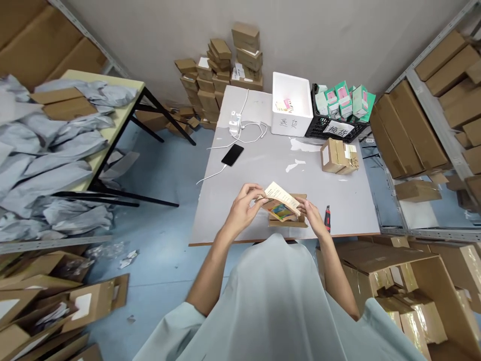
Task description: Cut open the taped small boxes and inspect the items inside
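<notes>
Here, the left hand (243,206) and right hand (314,217) pinched a paper (281,194) over a box (295,223), with a knife (328,219) at the box's three o'clock.

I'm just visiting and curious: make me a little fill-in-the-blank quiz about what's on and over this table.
1. The left hand and right hand hold the printed paper above an open box made of ____.
2. The utility knife lies nearer the ____ hand.
3. The smartphone is attached to a cable coloured ____.
4. Green-and-white boxes sit in a plastic crate coloured ____.

Missing words: cardboard; right; white; black.
</notes>
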Tool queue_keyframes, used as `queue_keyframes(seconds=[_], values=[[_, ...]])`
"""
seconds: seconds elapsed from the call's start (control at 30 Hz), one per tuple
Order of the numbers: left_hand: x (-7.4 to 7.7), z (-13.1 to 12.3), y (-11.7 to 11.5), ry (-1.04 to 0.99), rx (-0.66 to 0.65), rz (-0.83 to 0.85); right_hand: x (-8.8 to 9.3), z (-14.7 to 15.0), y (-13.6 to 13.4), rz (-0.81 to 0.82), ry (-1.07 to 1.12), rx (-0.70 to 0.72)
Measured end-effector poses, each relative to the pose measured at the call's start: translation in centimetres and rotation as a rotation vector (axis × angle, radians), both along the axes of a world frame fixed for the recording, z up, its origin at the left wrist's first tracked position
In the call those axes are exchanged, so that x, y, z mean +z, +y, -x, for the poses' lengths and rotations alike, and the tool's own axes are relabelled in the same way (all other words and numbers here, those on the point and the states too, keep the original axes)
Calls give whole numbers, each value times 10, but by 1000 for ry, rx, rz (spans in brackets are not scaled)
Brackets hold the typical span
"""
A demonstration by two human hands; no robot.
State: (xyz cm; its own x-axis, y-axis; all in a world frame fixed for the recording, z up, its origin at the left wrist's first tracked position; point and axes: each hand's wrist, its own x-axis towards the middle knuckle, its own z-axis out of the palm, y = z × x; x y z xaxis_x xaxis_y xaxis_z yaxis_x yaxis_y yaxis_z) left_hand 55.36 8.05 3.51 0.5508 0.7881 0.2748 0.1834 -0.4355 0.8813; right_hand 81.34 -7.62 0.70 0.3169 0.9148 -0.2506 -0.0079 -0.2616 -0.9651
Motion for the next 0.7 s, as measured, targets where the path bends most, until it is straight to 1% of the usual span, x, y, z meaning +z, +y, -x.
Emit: queue_keyframes(seconds=[0.1,0.17,0.23,0.27,0.33,0.4,0.47,0.53,0.6,0.67,0.7], values=[[8,-11,10,25,-60,-11,9,10,1,-45,-33,32],[13,-22,17,41,-103,-18,10,16,1,-60,-50,0],[17,-35,20,46,-125,-34,8,21,-1,-67,-17,-62],[18,-42,21,41,-113,-50,7,22,-2,-70,19,-93],[16,-55,18,17,-26,-76,5,22,-6,-65,107,-157],[8,-65,10,-19,97,-43,4,19,-8,-57,173,-239],[-4,-73,-5,-58,170,86,5,14,-10,-58,203,-322],[-19,-80,-23,-90,145,278,6,9,-11,-67,217,-373],[-31,-88,-42,-102,70,456,8,3,-11,-83,229,-390],[-39,-98,-57,-117,27,571,9,-4,-11,-99,241,-390],[-40,-103,-63,-130,30,603,9,-9,-12,-103,246,-384]])
